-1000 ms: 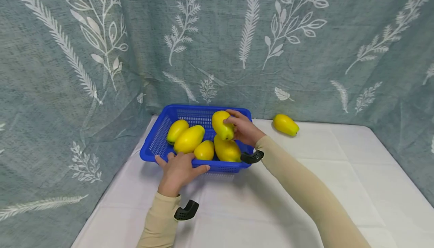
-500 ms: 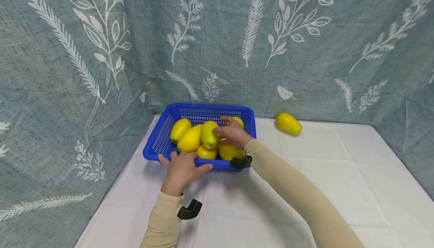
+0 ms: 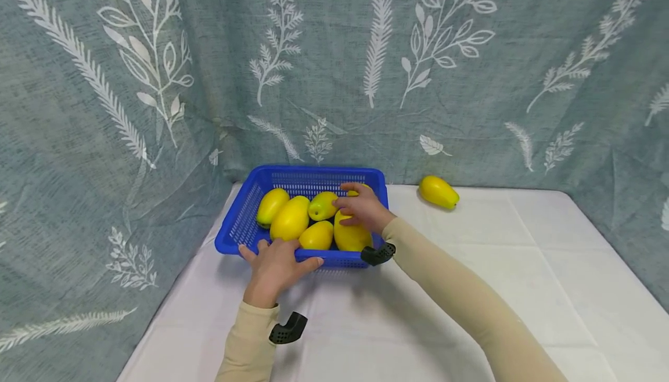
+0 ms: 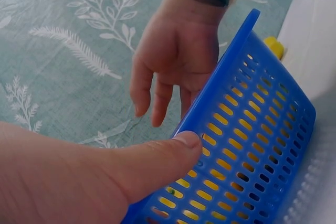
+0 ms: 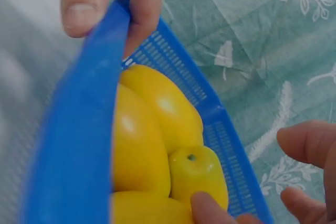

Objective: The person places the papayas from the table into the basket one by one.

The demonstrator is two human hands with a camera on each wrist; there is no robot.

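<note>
The blue plastic basket (image 3: pixel 245 219) sits at the back left of the white tablecloth (image 3: pixel 470 289), its far wall close to the leaf-printed curtain (image 3: pixel 334 51) and its left side near the table's left edge. Open cloth lies in front of it and to its right. Yellow mangoes fill it; the greenish-yellow mango (image 3: pixel 322 205) lies on top near the middle, and the right hand (image 3: pixel 363 208) rests over it, fingers loosely spread and touching it, not closed around it.

The left hand (image 3: pixel 274 263) grips the basket's near rim, thumb on the outer wall and fingers over the top. The left wrist view shows that thumb (image 4: pixel 157 158) pressed on the slotted wall, which the head view hides.

The right wrist view shows the mango's stem end (image 5: pixel 191 157) and a fingertip on it. One more mango (image 3: pixel 439 191) lies alone on the cloth by the curtain, well apart to the right. The right hand partly covers another mango behind it.
</note>
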